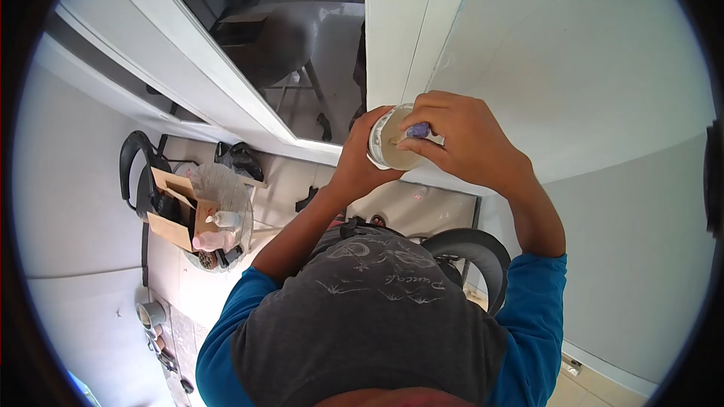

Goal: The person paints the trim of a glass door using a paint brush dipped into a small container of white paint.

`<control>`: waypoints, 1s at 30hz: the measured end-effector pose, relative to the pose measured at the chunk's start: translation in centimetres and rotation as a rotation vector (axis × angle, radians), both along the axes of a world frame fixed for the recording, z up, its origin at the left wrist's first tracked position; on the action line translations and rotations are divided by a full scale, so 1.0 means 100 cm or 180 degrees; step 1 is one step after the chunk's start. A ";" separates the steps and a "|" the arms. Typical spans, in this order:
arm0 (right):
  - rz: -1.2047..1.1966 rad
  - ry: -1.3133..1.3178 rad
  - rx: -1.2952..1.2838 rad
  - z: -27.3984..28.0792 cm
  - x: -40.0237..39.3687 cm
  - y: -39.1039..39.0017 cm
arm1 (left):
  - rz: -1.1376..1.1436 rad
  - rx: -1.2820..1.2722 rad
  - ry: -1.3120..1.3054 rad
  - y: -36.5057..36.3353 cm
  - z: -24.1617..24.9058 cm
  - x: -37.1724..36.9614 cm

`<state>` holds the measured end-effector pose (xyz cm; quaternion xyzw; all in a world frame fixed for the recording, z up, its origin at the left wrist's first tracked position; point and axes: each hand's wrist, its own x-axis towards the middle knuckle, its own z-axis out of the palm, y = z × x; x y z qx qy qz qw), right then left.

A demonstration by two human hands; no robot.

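My left hand (357, 160) is wrapped round the side of a small white tub (375, 137), holding it up in front of me with its mouth facing me. Pale grey-beige material coats the inside of the tub. Above the mouth, my right hand (473, 134) grips the purple handle of a small tool (418, 130) between thumb and fingers. The tool's thin lower end reaches into the tub; the handle and fingers hide most of it, so I cannot tell its kind.
A white-framed dark glass pane (302, 53) and a pale wall (573, 53) stand close ahead. Down on the left, a round table (234, 188) carries an open cardboard box (172, 230) and bottles (215, 240). Black chairs (136, 154) stand beside it and behind me. A bucket (153, 313) sits lower left.
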<state>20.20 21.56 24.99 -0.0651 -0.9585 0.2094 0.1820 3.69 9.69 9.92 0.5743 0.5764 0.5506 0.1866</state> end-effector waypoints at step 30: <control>-0.0869 0.0828 -0.0593 -0.013 0.014 -0.008 | 0.0221 -0.0033 0.0085 0.002 -0.046 -0.004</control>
